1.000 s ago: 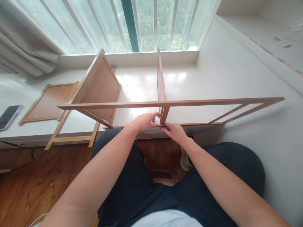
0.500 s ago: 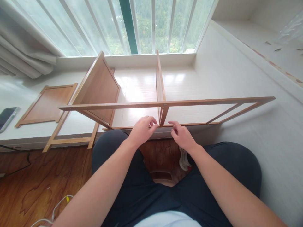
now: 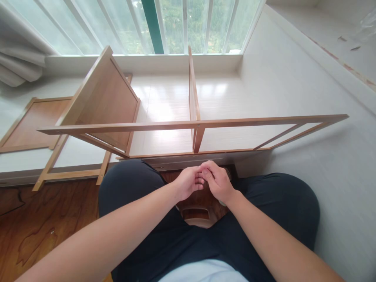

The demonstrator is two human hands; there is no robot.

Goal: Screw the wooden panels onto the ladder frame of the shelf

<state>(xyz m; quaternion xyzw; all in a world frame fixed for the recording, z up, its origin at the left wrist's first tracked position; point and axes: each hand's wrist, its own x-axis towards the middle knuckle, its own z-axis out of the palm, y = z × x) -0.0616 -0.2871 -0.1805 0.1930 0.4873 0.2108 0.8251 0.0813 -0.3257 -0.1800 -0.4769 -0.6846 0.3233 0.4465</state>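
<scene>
Frame: light bamboo shelf frame (image 3: 188, 126), thin rails, one upright divider (image 3: 192, 98), brown side panel (image 3: 102, 105) at its left end; stands on the white window ledge (image 3: 223, 98)
Axis: long rails run left to right, parallel to the window; divider points toward the glass
Hands: left hand (image 3: 188, 182) and right hand (image 3: 216, 181) meet fingertip to fingertip above the lap, just below the frame, apart from it
Grip: fingers curled narrow; whether they pinch something small, cannot tell
Aside: loose panel (image 3: 32, 127) lies flat at far left
</scene>
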